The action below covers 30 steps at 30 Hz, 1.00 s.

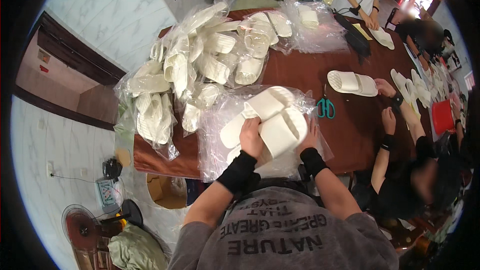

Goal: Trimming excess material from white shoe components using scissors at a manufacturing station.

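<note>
A pair of cream-white slippers is tilted in front of me above clear plastic bags. My left hand is closed on the slippers from the near left side, its fingers beside the strap. At the right edge of the pair, my right hand has its fingers stretched out over the plastic. The nearer slipper partly hides that hand, and I cannot tell if its palm touches the slipper. Teal-handled scissors lie on the brown table just to the right.
A pile of bagged white slippers covers the table's left and far left. More clear bags lie at the back. On the right, a co-worker's hand touches a white slipper. Another person stands at the far edge. A red container stands farther right.
</note>
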Available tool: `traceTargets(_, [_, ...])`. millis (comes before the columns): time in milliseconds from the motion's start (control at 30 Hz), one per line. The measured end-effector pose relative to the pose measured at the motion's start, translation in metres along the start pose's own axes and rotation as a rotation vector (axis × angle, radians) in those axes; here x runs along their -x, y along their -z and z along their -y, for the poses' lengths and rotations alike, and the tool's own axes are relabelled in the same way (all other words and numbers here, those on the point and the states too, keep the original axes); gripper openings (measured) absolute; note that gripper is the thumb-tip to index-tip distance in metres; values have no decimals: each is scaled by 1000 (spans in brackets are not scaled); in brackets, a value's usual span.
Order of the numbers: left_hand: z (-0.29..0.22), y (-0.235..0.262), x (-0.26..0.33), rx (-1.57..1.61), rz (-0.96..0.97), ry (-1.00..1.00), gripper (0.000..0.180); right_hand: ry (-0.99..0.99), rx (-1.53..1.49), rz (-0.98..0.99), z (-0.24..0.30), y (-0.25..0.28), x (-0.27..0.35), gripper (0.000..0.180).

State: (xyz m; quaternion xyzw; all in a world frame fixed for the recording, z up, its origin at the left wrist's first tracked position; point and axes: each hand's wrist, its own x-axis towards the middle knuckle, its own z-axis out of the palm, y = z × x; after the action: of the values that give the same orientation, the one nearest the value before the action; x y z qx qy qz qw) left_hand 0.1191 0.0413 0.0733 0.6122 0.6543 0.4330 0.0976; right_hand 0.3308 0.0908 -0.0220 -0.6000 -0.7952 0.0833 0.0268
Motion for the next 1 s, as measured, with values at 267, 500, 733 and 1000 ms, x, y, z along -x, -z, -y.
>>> traceTargets(267, [71,1,32,-10,253,-47,25,-11,-726,-449,-71,21,-30,16])
traceTargets(500, [43,23,47,-14,81,51,21,-83,-82,-224,-122,18,-56,43])
traceTargets(733, [64,-2,48,63,-18,384,16,-3,31,-197,-90,35,-31,29])
traceTargets(1000, [63,-40,7,-282,191,371,33,-75,-39,-126,-116,18,-14,59])
